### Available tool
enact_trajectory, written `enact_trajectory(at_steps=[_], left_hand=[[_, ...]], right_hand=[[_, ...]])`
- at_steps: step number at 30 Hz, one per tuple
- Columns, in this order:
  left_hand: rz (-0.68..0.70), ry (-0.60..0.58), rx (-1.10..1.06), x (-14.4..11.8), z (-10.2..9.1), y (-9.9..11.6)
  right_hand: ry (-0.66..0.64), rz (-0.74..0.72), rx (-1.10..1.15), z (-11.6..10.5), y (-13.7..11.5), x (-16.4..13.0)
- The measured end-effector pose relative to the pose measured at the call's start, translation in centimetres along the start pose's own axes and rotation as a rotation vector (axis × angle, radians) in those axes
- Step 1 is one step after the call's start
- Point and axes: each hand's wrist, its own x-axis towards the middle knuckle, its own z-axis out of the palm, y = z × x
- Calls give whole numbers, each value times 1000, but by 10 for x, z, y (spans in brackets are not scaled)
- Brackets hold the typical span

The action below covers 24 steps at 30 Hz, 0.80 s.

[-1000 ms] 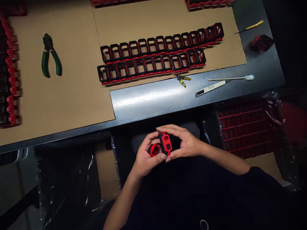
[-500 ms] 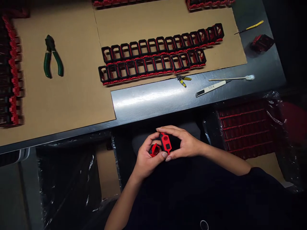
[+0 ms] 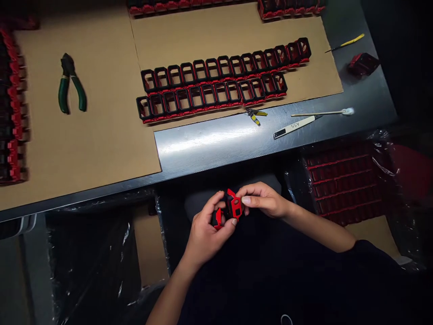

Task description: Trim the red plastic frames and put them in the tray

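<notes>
**Red and black part held in both hands, below the tabletop edge**

So the red part [image 3: 233, 206] sits below the near edge of the tabletop [image 3: 216, 140], over the person's lap, pinched between both hands. Left hand [image 3: 206, 230] has its fingers [image 3: 216, 203] curled round the lower left end, where a smaller red and black bit [image 3: 217, 217] shows; can't tell if that's a separate piece or the same one. Right hand [image 3: 265, 201] comes in from the right, fingertips closed on the part's upper right side, thumb on top.

Everything else, going by the tabletop: two rows of black frames [image 3: 216, 85] with red bases lie on cardboard [image 3: 101, 131] in the middle of it, rows touching each other. Just in front of the frames, on bare metal, is a small yellow and black tool [image 3: 255, 113]. Right of that a white strip marked A55 [image 3: 295, 126] and a cotton swab [image 3: 321, 112], near each other. Far right corner has a yellow-handled pick [image 3: 347, 43] and one loose dark red piece [image 3: 362, 64]. Green-handled pliers [image 3: 70, 85] lie on the cardboard at the left, well apart from the frames. More red and black pieces [image 3: 11, 108] are stacked along the left edge and the far edge. Under the tabletop on the right, a plastic-lined bin [image 3: 345, 180] of red parts.
</notes>
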Motion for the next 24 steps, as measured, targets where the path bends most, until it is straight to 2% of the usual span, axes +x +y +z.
enact_trajectory(at_steps=[4, 10, 15, 24], left_hand=[[87, 28, 77, 1, -1, -4], [236, 52, 134, 2, -2, -6], [414, -12, 224, 4, -5, -10], [551, -18, 311, 6, -6, -14]], right_hand=[[29, -15, 34, 3, 2, 2], [-7, -29, 31, 5, -1, 1], [-29, -41, 8, 4, -1, -2], [-32, -104, -147, 4, -4, -3]])
